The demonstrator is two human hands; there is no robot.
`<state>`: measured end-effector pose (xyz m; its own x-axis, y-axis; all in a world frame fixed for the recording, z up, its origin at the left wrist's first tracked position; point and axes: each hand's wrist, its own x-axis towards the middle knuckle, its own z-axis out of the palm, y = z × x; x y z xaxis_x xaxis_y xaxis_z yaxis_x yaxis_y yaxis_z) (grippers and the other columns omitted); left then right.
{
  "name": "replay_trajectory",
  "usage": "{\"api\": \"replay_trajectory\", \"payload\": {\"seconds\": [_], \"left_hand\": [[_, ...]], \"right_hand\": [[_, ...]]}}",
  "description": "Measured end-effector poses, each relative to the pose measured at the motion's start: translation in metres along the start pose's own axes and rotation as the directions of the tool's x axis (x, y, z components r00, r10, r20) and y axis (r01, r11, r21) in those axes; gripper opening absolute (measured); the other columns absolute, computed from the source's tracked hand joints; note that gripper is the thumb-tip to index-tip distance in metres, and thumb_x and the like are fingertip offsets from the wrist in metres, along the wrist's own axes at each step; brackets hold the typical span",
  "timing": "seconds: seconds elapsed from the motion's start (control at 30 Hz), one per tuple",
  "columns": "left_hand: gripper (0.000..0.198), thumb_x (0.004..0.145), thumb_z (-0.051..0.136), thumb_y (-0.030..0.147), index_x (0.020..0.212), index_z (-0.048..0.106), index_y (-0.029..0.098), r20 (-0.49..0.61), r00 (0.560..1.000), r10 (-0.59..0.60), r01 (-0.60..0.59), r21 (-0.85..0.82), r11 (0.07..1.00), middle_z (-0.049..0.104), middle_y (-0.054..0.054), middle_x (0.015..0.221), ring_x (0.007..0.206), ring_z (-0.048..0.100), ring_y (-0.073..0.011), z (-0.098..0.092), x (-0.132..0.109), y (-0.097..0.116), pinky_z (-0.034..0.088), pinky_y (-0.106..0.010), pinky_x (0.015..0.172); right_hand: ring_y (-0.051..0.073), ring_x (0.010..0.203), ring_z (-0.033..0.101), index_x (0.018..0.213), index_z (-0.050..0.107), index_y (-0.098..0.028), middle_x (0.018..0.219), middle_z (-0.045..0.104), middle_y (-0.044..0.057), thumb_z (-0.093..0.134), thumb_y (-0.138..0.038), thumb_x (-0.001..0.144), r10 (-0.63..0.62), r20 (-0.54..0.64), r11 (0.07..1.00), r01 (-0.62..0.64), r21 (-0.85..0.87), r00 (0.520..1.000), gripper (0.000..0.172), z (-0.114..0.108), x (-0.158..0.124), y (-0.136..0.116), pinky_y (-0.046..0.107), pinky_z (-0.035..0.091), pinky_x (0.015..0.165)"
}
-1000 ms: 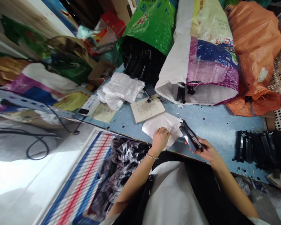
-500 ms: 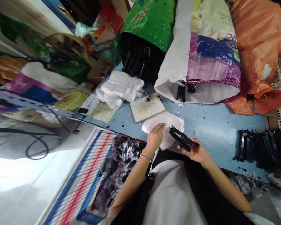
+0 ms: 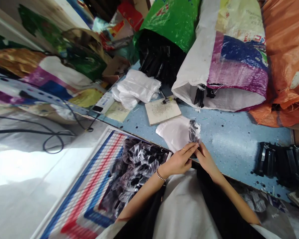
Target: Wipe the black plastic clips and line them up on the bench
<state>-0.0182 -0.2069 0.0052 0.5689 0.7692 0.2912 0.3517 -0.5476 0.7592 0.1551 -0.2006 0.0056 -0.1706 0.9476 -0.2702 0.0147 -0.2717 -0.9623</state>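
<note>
One left hand (image 3: 179,161), one right hand (image 3: 206,160) on one black tool (image 3: 192,132)

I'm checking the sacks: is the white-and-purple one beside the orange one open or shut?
Open: the sack gapes toward the person, with black pieces showing in its mouth.

Okay, so the black piece (image 3: 192,127) has clear plastic (image 3: 195,133) over it now, slant gone. Left hand (image 3: 179,162) just joined the right hand (image 3: 206,160) at its near end.
</note>
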Motion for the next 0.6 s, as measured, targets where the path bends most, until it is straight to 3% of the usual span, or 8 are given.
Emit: {"api": "replay_trajectory", "payload": {"seconds": [0.13,0.2,0.33,0.4,0.47,0.5,0.53,0.6], "left_hand": [[0.053,0.096,0.057,0.025,0.148,0.046,0.023,-0.118,0.987,-0.110,0.103,-0.057,0.993,0.061,-0.013,0.132,0.123,0.061,-0.0236,-0.032,-0.008,0.022,0.054,-0.041,0.106],[0.041,0.098,0.057,0.029,0.139,0.056,0.023,-0.095,0.977,-0.189,0.179,-0.099,0.979,0.067,-0.011,0.121,0.114,0.065,-0.0205,-0.063,-0.025,0.039,0.055,-0.036,0.101],[0.035,0.095,0.060,0.033,0.129,0.066,0.024,0.101,0.885,-0.454,0.455,0.014,0.891,0.071,-0.007,0.121,0.111,0.067,-0.0207,-0.118,-0.080,0.034,0.052,-0.033,0.101],[0.030,0.091,0.064,0.030,0.119,0.071,0.023,0.086,0.693,-0.716,0.698,0.173,0.695,0.073,-0.006,0.119,0.110,0.068,-0.0218,-0.132,-0.107,-0.001,0.050,-0.032,0.101],[0.022,0.085,0.068,0.024,0.105,0.075,0.019,-0.033,0.348,-0.937,0.894,0.312,0.321,0.076,-0.008,0.111,0.108,0.069,-0.0250,-0.140,-0.128,-0.048,0.049,-0.033,0.100],[0.020,0.084,0.067,0.022,0.101,0.075,0.013,-0.099,0.244,-0.965,0.923,0.330,0.199,0.075,-0.012,0.108,0.108,0.068,-0.0286,-0.143,-0.136,-0.071,0.049,-0.036,0.099],[0.019,0.085,0.068,0.021,0.099,0.074,0.009,-0.153,0.164,-0.975,0.937,0.332,0.105,0.074,-0.016,0.106,0.108,0.068,-0.0308,-0.146,-0.143,-0.091,0.050,-0.039,0.098],[0.025,0.089,0.066,0.025,0.104,0.070,0.006,-0.224,0.104,-0.969,0.953,0.302,0.033,0.072,-0.018,0.110,0.109,0.066,-0.0305,-0.151,-0.151,-0.120,0.051,-0.044,0.096]], "right_hand": [[0.026,0.133,0.055,0.140,0.057,-0.032,0.142,0.060,0.004,0.075,-0.044,0.082,0.073,0.308,0.993,-0.099,0.069,0.948,0.062,-0.018,-0.024,-0.021,0.043,0.042,0.114],[0.027,0.121,0.064,0.133,0.064,-0.030,0.132,0.068,0.006,0.074,-0.045,0.084,0.183,0.391,0.973,-0.224,0.061,0.902,0.052,-0.027,-0.028,-0.029,0.042,0.048,0.106],[0.024,0.101,0.070,0.111,0.074,-0.026,0.115,0.075,0.007,0.071,-0.048,0.087,0.273,0.238,0.960,-0.280,-0.006,0.932,0.032,-0.035,-0.022,-0.022,0.037,0.053,0.094],[0.023,0.101,0.069,0.107,0.074,-0.026,0.115,0.074,0.007,0.073,-0.049,0.085,0.255,0.158,0.966,-0.259,0.007,0.954,0.032,-0.033,-0.016,-0.011,0.037,0.052,0.096],[0.022,0.100,0.068,0.104,0.074,-0.025,0.112,0.074,0.007,0.075,-0.049,0.082,0.247,0.135,0.967,-0.253,0.030,0.960,0.032,-0.030,-0.010,0.000,0.038,0.052,0.096],[0.022,0.099,0.067,0.102,0.074,-0.024,0.110,0.075,0.007,0.076,-0.050,0.081,0.247,0.137,0.966,-0.255,0.043,0.959,0.033,-0.028,-0.007,0.003,0.039,0.052,0.095],[0.022,0.098,0.067,0.101,0.074,-0.024,0.108,0.075,0.007,0.077,-0.050,0.080,0.249,0.139,0.964,-0.259,0.054,0.958,0.033,-0.026,-0.006,0.006,0.040,0.052,0.094],[0.023,0.096,0.067,0.099,0.074,-0.024,0.105,0.075,0.008,0.078,-0.049,0.079,0.255,0.132,0.961,-0.266,0.074,0.958,0.032,-0.022,-0.005,0.008,0.041,0.053,0.093]]}}
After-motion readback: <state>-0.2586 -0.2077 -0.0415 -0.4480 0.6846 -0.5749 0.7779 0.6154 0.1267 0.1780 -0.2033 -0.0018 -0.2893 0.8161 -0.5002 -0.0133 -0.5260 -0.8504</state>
